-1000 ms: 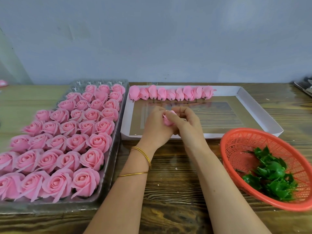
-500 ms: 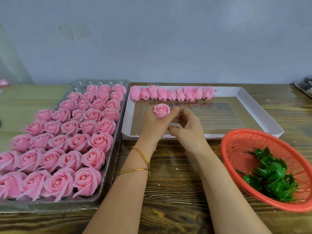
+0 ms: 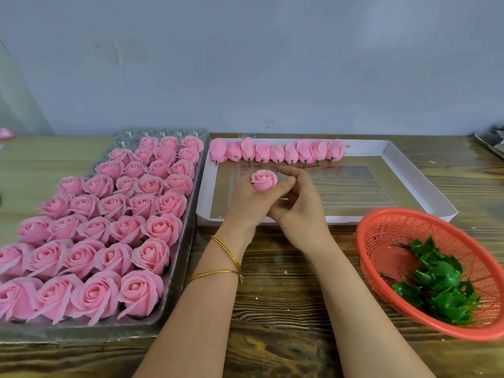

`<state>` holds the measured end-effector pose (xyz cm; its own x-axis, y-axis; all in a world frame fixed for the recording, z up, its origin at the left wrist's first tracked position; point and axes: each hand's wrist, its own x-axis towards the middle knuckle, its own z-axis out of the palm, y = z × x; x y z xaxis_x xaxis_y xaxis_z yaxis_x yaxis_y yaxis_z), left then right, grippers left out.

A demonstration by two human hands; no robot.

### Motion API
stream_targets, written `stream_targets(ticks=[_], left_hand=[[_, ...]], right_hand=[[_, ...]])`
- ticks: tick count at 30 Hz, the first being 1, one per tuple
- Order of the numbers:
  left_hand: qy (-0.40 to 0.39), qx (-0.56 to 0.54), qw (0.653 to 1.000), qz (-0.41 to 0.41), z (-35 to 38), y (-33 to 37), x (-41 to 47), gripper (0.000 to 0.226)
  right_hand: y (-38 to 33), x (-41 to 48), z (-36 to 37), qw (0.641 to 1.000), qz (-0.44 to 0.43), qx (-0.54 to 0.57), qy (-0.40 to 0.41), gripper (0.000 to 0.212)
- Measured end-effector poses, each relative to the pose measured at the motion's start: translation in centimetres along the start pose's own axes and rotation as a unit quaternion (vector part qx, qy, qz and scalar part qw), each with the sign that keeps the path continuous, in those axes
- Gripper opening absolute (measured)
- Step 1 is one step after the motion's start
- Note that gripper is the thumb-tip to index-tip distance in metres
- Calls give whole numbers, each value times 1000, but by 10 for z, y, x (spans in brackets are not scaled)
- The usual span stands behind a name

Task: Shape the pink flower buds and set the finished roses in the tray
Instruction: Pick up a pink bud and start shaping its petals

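My left hand (image 3: 246,199) holds a pink rose bud (image 3: 264,180) upright between its thumb and fingers, above the near part of the white box lid (image 3: 420,184). My right hand (image 3: 301,205) is beside it, fingers curled, its fingertips touching the bud's right side. A row of several closed pink buds (image 3: 278,151) lies along the lid's far edge. On the left, the clear plastic tray (image 3: 174,301) is packed with several rows of finished pink roses (image 3: 114,230); the cells at its far end hold nothing.
A red plastic basket (image 3: 381,236) with several green calyx pieces (image 3: 439,282) sits at the right on the wooden table (image 3: 286,309). A grey wall stands behind. Dark items lie at the far right edge.
The bud was hidden between both hands; my left hand has lifted it into view, facing up. My right hand let go, then came back to touch its side.
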<state>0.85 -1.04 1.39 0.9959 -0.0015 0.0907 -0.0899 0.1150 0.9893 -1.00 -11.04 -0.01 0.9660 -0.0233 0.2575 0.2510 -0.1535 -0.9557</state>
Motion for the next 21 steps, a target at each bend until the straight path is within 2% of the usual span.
stream_targets(ticks=[6, 10, 16, 21], left_hand=[[-36, -26, 999, -21, -6, -1, 2, 8], [-28, -24, 999, -19, -7, -3, 5, 11], [-27, -47, 998, -43, -4, -3, 4, 25], [-33, -42, 998, -42, -2, -3, 4, 14]], right_hand=[[-1, -1, -2, 999, 1, -9, -46, 53], [-3, -1, 0, 998, -4, -9, -65, 49], [-3, 0, 1, 999, -12, -13, -39, 61], [0, 0, 0, 1000, -6, -7, -8, 65]])
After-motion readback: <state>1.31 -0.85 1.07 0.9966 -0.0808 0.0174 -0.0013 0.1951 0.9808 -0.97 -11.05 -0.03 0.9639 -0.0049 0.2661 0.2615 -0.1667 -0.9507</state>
